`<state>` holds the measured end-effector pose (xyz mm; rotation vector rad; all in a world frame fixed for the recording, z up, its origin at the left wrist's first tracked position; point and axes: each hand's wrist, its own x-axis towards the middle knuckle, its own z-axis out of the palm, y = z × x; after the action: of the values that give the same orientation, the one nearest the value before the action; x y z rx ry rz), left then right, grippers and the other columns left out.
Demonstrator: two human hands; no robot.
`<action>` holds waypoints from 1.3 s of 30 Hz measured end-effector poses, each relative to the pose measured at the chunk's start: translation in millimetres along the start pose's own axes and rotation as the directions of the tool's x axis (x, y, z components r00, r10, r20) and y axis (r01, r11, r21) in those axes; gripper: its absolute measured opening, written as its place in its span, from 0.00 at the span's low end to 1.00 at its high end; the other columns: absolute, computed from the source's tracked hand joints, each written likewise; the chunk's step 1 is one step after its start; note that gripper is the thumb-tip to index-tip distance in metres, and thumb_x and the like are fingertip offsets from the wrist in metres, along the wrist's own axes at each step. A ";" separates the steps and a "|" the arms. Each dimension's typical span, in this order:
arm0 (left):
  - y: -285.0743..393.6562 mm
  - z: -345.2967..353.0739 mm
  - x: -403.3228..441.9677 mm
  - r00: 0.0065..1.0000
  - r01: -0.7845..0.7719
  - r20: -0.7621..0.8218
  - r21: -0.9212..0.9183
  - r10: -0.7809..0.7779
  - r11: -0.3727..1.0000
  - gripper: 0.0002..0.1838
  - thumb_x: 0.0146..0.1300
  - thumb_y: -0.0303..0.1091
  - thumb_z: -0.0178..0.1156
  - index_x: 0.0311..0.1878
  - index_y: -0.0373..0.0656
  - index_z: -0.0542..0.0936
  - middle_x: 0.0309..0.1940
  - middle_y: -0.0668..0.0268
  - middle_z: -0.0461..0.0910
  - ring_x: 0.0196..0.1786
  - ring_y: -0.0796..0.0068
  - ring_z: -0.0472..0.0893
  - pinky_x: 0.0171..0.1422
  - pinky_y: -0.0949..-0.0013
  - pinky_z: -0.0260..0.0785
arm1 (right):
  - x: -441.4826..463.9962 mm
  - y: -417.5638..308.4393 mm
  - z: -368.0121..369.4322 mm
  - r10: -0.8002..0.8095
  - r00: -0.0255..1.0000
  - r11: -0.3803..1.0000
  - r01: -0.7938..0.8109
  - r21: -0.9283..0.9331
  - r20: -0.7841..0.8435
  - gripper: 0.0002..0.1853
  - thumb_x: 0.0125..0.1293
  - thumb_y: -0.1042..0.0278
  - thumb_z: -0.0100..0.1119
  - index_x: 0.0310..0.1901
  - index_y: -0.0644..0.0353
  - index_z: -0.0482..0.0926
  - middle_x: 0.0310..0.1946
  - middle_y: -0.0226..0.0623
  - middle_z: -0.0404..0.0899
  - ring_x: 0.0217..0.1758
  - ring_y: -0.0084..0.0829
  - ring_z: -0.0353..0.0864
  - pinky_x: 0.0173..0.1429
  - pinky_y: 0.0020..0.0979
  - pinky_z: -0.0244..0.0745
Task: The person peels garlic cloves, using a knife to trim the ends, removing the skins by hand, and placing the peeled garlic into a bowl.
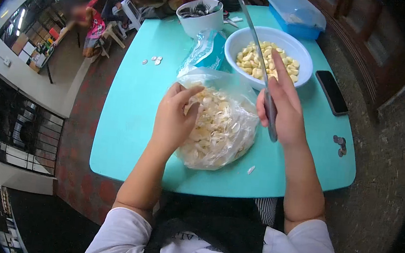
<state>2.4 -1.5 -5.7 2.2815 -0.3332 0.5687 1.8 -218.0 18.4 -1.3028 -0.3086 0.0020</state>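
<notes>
My right hand (285,102) grips a long knife (270,111) by its dark handle, index finger stretched along it. The blade points up and away, crossing in front of a light-blue bowl (303,75) of peeled garlic cloves (252,58). Over the left side of a clear plastic bag (242,142) is my left hand (177,112), its thumb and index finger apart. Garlic skins and pieces (212,122) fill the bag. I see nothing held in the left hand, though its other fingers are partly hidden.
On the turquoise table (125,129) are a teal-and-white packet (204,52), a white tub of dark utensils (204,23), a blue lidded box (298,24), a phone (331,92) and coins (340,146). A person in pink (95,25) sits in the background.
</notes>
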 end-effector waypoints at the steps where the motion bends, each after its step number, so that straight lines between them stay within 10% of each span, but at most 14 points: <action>1: 3.8 -1.9 0.0 1.000 0.010 0.003 0.029 -0.010 1.000 0.09 0.47 0.21 0.65 0.35 0.39 0.80 0.23 0.67 0.62 0.24 0.75 0.63 0.29 0.72 0.58 | 1.8 1.2 -3.4 -0.015 0.999 0.999 0.013 -0.048 -0.038 0.34 0.70 0.58 0.48 0.72 0.50 0.45 0.16 0.27 0.67 0.15 0.16 0.62 0.21 0.19 0.60; 10: 22.8 -11.7 4.7 0.996 -0.091 0.040 0.306 0.082 0.948 0.08 0.50 0.22 0.63 0.34 0.38 0.75 0.24 0.62 0.67 0.25 0.71 0.67 0.31 0.70 0.62 | 5.3 12.3 -8.7 -0.334 0.938 0.844 0.253 -0.472 -0.095 0.39 0.65 0.61 0.56 0.72 0.54 0.45 0.15 0.25 0.67 0.17 0.16 0.63 0.23 0.23 0.59; 15: 44.0 -17.1 19.1 0.987 -0.027 0.155 -0.059 0.035 0.998 0.13 0.50 0.17 0.53 0.41 0.38 0.73 0.28 0.67 0.58 0.32 0.77 0.63 0.39 0.76 0.57 | -0.8 -3.2 -8.8 -0.351 0.924 0.927 0.320 -0.194 -0.153 0.29 0.72 0.64 0.43 0.72 0.50 0.48 0.17 0.24 0.65 0.17 0.13 0.59 0.20 0.16 0.55; 20: 70.1 1.4 76.3 0.887 -0.345 0.330 0.010 0.323 0.939 0.15 0.48 0.19 0.51 0.42 0.39 0.73 0.29 0.63 0.63 0.33 0.71 0.65 0.40 0.71 0.60 | 1.8 -13.2 -26.2 -0.452 0.862 0.892 0.435 -0.124 -0.230 0.29 0.72 0.64 0.46 0.71 0.51 0.50 0.15 0.23 0.64 0.16 0.13 0.58 0.19 0.17 0.53; 22: 78.7 23.0 115.3 0.867 -0.274 0.467 0.148 0.177 0.950 0.17 0.51 0.22 0.52 0.46 0.40 0.74 0.37 0.58 0.72 0.42 0.66 0.71 0.49 0.68 0.65 | 3.4 -15.0 -31.7 -0.461 0.850 0.888 0.438 -0.141 -0.254 0.29 0.72 0.64 0.46 0.71 0.51 0.50 0.15 0.23 0.63 0.16 0.13 0.58 0.19 0.17 0.53; 25: 86.5 46.7 149.0 0.902 -0.206 0.409 0.129 0.137 0.970 0.18 0.55 0.26 0.56 0.52 0.42 0.74 0.46 0.53 0.75 0.53 0.61 0.74 0.59 0.65 0.64 | 4.2 -15.1 -33.5 -0.475 0.840 0.880 0.460 -0.123 -0.263 0.28 0.72 0.64 0.45 0.71 0.51 0.51 0.14 0.23 0.62 0.16 0.13 0.58 0.19 0.17 0.53; 29: 95.9 22.7 137.7 0.850 -0.519 0.193 0.150 0.490 0.842 0.18 0.59 0.32 0.59 0.53 0.41 0.74 0.50 0.53 0.75 0.55 0.57 0.74 0.63 0.62 0.63 | 3.5 -20.2 -37.0 -0.463 0.844 0.886 0.431 -0.172 -0.272 0.25 0.74 0.61 0.38 0.71 0.51 0.53 0.15 0.27 0.65 0.16 0.14 0.58 0.20 0.16 0.56; 35: 89.1 -21.8 76.1 0.767 -0.448 0.503 -0.023 0.398 0.894 0.14 0.58 0.24 0.59 0.49 0.38 0.76 0.46 0.54 0.77 0.51 0.58 0.76 0.56 0.62 0.68 | 11.9 -29.0 -73.4 -0.395 0.848 0.917 0.388 -0.093 -0.354 0.28 0.71 0.59 0.46 0.70 0.50 0.54 0.16 0.27 0.67 0.16 0.15 0.61 0.19 0.18 0.55; 39: 65.3 -49.3 38.7 0.576 -0.112 0.801 -0.120 0.163 0.986 0.11 0.57 0.21 0.57 0.45 0.37 0.78 0.42 0.56 0.79 0.46 0.60 0.79 0.51 0.64 0.71 | 17.8 -23.1 -99.4 -0.339 0.881 0.938 0.287 -0.196 -0.329 0.28 0.70 0.59 0.47 0.69 0.53 0.56 0.16 0.28 0.68 0.16 0.15 0.61 0.19 0.18 0.55</action>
<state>-4.7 -13.2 83.8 2.3337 -0.9666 -0.4877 37.4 -315.3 21.4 -1.3521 -0.2051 -0.5392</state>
